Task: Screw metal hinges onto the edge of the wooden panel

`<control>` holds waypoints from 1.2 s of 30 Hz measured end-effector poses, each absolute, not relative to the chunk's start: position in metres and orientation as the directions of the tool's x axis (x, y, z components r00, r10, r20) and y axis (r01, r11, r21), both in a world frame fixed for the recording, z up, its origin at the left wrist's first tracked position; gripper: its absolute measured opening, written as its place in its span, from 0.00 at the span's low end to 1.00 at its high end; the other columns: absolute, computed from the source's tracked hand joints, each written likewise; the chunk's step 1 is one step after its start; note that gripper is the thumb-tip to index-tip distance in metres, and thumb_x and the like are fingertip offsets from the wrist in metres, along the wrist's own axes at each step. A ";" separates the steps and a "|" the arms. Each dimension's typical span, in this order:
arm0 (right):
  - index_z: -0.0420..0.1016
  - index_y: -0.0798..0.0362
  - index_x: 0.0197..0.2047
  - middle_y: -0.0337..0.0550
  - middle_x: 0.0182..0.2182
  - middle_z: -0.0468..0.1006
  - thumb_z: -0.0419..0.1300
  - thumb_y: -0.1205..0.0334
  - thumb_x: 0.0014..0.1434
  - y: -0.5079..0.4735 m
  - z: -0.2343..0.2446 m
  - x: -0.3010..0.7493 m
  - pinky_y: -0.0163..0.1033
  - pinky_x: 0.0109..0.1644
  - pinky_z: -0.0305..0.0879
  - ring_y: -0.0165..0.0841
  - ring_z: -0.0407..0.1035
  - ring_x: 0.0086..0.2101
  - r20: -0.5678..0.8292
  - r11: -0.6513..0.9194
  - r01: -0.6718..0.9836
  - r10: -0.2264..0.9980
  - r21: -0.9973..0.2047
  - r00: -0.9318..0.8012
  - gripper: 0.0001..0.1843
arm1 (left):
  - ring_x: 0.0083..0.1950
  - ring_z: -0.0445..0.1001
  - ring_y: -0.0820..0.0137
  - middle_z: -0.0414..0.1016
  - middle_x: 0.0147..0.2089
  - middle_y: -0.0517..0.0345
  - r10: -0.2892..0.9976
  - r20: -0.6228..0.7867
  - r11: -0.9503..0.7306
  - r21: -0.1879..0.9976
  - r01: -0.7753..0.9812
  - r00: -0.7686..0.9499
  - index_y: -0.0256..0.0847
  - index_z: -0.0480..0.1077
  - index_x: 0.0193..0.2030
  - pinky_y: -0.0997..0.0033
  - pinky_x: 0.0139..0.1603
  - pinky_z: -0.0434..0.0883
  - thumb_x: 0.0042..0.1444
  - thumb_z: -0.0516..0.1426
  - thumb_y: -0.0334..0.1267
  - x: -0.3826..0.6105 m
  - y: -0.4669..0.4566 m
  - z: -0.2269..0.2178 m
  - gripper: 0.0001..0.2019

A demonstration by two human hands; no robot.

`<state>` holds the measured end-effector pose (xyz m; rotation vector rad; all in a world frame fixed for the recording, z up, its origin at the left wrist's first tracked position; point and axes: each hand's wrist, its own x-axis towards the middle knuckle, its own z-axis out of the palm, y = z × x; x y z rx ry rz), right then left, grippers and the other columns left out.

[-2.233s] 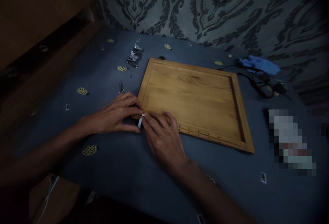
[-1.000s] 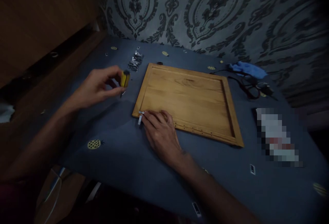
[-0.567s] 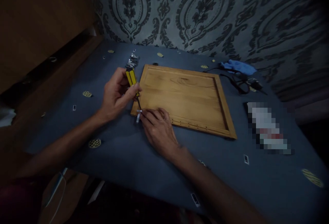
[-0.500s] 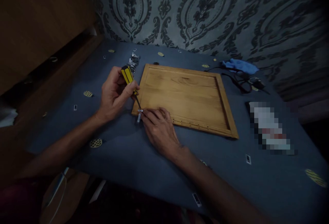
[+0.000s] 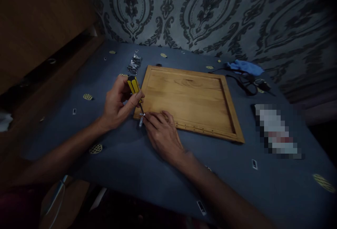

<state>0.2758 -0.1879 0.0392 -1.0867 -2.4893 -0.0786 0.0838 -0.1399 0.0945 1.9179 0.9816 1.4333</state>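
Observation:
Wrapped in my left hand (image 5: pixel 116 104) is a screwdriver (image 5: pixel 134 86) with a yellow and black handle. Its shaft slants down to a small metal hinge (image 5: pixel 141 121) at the near left corner of a framed wooden panel (image 5: pixel 189 97). The panel lies on the blue cloth, recessed side up, with small holes along its near edge. My right hand (image 5: pixel 163 134) lies over that edge, its fingertips closed against the hinge beside the screwdriver's tip. Its thumb is hidden, and I cannot make out a screw clearly.
Several metal hinges (image 5: pixel 134 64) lie behind the panel's left corner. Toward the back right are a blue cloth (image 5: pixel 244 67), dark-framed glasses (image 5: pixel 243 86) and keys (image 5: pixel 262 85). A blurred-out packet (image 5: pixel 276 130) lies at right. Wooden furniture (image 5: pixel 44 22) borders the left, patterned fabric the back.
My left hand and the screwdriver handle have dropped slightly, uncovering more of the loose hinges behind. The right hand stays nearly still at the hinge.

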 end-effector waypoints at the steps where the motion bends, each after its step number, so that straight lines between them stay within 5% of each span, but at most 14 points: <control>1: 0.78 0.54 0.63 0.49 0.55 0.84 0.56 0.71 0.73 -0.188 0.039 0.276 0.58 0.69 0.58 0.44 0.72 0.57 0.394 0.693 0.711 0.689 -0.116 -0.608 0.19 | 0.34 0.77 0.73 0.73 0.37 0.62 0.810 0.562 -0.587 0.778 0.225 0.169 0.48 0.63 0.49 0.73 0.31 0.78 0.70 0.59 0.55 0.084 -0.140 0.095 0.15; 18: 0.77 0.53 0.63 0.49 0.57 0.84 0.54 0.70 0.74 -0.188 0.037 0.276 0.58 0.68 0.57 0.43 0.71 0.57 0.394 0.693 0.709 0.693 -0.131 -0.604 0.19 | 0.31 0.77 0.74 0.74 0.35 0.63 0.739 0.644 -0.674 0.710 0.204 0.199 0.47 0.65 0.49 0.75 0.31 0.79 0.70 0.61 0.49 0.082 -0.133 0.087 0.12; 30: 0.76 0.57 0.64 0.50 0.57 0.83 0.55 0.71 0.74 -0.188 0.038 0.276 0.59 0.68 0.58 0.45 0.72 0.58 0.410 0.701 0.702 0.680 -0.123 -0.608 0.19 | 0.38 0.75 0.73 0.71 0.38 0.62 0.747 0.637 -0.660 0.675 0.330 0.191 0.41 0.71 0.43 0.78 0.34 0.79 0.59 0.70 0.49 0.079 -0.126 0.096 0.18; 36: 0.77 0.57 0.63 0.50 0.57 0.84 0.55 0.70 0.74 -0.189 0.038 0.277 0.59 0.68 0.58 0.45 0.71 0.58 0.417 0.701 0.704 0.677 -0.115 -0.607 0.18 | 0.41 0.79 0.70 0.76 0.48 0.56 0.752 0.622 -0.654 0.663 0.364 0.219 0.49 0.68 0.63 0.72 0.37 0.82 0.62 0.68 0.52 0.075 -0.126 0.098 0.26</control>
